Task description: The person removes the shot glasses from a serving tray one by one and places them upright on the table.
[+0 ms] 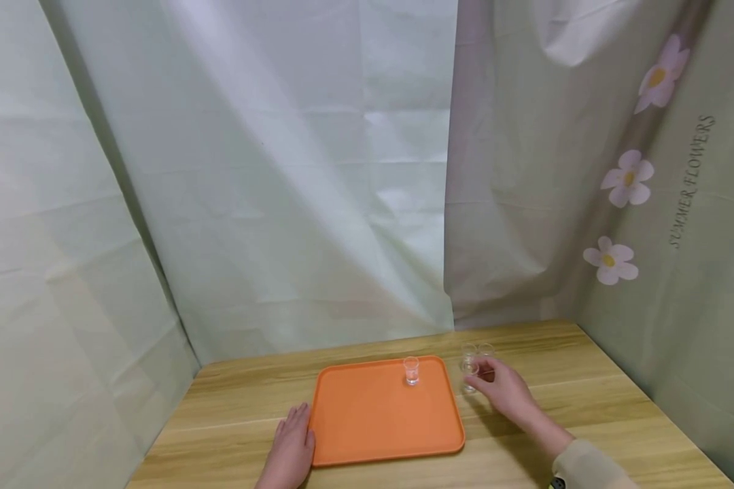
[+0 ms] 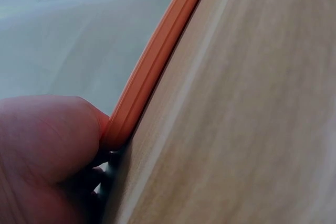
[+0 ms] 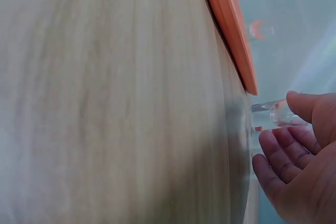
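An orange tray (image 1: 379, 421) lies on the wooden table. One small clear shot glass (image 1: 411, 370) stands upright near its back right corner. My left hand (image 1: 292, 441) rests at the tray's left edge, fingers extended, and in the left wrist view the thumb side touches the orange rim (image 2: 149, 66). Just right of the tray, my right hand (image 1: 504, 390) pinches another clear shot glass (image 1: 469, 370) between thumb and fingers. That glass (image 3: 281, 113) appears between thumb and fingertips in the right wrist view. Further shot glasses (image 1: 486, 349) stand right behind it, partly hidden.
Pale curtains (image 1: 318, 204) enclose the table (image 1: 238, 394) at the back and both sides. The right curtain carries printed flowers (image 1: 627, 178) and lettering. Bare wood runs left of the tray and to the right of the right forearm.
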The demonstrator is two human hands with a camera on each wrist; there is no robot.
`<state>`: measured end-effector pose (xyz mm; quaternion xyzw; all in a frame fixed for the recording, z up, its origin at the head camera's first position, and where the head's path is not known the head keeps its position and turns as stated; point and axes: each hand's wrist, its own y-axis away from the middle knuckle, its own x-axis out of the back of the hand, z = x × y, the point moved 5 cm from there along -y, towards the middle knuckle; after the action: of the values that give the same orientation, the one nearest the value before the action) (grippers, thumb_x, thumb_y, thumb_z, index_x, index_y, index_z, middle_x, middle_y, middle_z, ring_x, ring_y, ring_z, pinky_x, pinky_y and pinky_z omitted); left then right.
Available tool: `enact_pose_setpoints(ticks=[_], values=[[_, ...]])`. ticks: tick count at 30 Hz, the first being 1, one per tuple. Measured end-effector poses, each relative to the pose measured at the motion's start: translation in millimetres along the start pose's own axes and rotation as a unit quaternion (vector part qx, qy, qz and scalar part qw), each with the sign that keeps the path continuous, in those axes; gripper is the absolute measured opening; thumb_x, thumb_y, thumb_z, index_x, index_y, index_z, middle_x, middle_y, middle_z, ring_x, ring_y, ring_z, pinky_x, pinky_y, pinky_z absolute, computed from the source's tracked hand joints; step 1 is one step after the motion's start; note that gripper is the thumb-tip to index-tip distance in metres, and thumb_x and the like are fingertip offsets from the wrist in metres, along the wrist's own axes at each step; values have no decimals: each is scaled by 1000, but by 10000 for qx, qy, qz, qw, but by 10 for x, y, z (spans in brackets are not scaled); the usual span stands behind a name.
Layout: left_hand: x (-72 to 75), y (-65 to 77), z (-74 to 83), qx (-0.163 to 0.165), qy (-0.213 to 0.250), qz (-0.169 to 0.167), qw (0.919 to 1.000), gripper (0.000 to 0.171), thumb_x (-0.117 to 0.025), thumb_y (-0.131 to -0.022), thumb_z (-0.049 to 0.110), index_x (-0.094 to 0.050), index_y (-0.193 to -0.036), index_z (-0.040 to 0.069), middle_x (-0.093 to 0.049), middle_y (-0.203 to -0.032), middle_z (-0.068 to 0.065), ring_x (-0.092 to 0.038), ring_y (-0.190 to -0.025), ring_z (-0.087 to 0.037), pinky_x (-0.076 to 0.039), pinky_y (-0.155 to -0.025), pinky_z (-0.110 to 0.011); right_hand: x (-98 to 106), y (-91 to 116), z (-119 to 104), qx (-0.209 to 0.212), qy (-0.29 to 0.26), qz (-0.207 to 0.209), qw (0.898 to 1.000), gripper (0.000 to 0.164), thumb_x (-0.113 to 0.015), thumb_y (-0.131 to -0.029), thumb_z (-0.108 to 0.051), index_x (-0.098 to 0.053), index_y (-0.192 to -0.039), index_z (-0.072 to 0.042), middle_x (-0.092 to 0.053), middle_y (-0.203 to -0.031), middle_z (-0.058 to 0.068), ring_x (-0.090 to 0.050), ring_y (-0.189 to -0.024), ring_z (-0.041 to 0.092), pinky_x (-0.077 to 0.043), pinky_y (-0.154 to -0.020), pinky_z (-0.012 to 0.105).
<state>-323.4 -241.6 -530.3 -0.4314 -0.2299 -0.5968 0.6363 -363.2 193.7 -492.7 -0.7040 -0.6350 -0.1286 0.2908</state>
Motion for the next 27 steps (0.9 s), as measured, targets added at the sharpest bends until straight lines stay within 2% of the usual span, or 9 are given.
enact_pose_setpoints(ticks=[2,10,18,27], values=[[-1,1,-1,1,38,36,10000,47,-60,-104,-1,-55,-147,-19,-53,-153,-41,-42,-147,-63,-30,-120,-78,8,-4,13,-19,9,-4,10000,28,-86,-98,-19,-74,-118,-3,-74,-105,2,-74,-102,22,-60,-88,36],[44,9,58,138,-215,-308,9992,50,-62,-104,0,-53,-149,-20,-52,-155,-40,-41,-149,-61,-29,-123,-76,21,-6,44,-89,65,4,9999,29,-86,-98,-20,-72,-117,-4,-75,-105,3,-73,-103,23,-59,-90,41],[70,24,63,-2,-222,-176,9996,48,-62,-104,-1,-54,-147,-20,-53,-154,-40,-42,-149,-62,-29,-123,-76,24,-5,61,-175,47,-44,9998,31,-86,-99,-19,-72,-120,-1,-75,-105,2,-72,-101,21,-59,-87,39],[58,16,74,44,-199,-226,9995,49,-62,-103,-1,-54,-147,-20,-53,-154,-40,-42,-149,-62,-30,-122,-77,36,-10,79,-170,102,-20,9998,30,-85,-99,-19,-72,-119,-1,-75,-105,2,-73,-100,21,-59,-85,37]])
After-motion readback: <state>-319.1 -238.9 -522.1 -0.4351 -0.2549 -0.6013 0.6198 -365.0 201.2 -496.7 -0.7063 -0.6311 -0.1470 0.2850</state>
